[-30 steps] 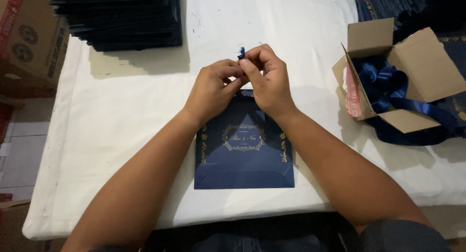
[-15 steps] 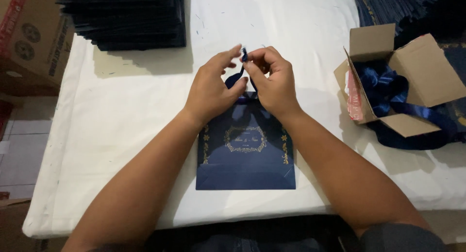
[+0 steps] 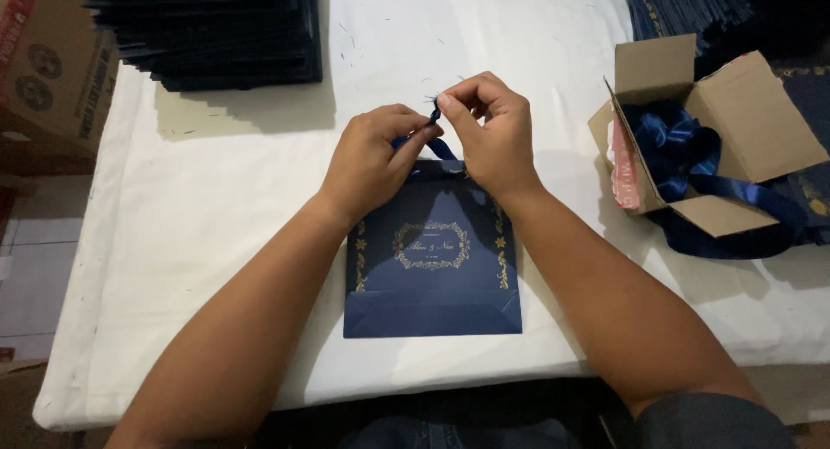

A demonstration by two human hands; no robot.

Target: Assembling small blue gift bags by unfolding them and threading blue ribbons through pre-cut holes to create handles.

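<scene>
Pinching a blue ribbon at the navy paper bag's top, left hand and right hand are both gripping it closed-fingered.

Bag top edge & ribbon mostly hidden by hands

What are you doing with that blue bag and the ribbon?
A person is working at a white table with a flat dark blue paper bag lying in front of them. Both hands, the left hand and the right hand, pinch a thin blue ribbon at the bag's top edge. An open cardboard box full of more blue ribbon sits to the right, and a stack of dark blue bags lies at the back left.
</scene>
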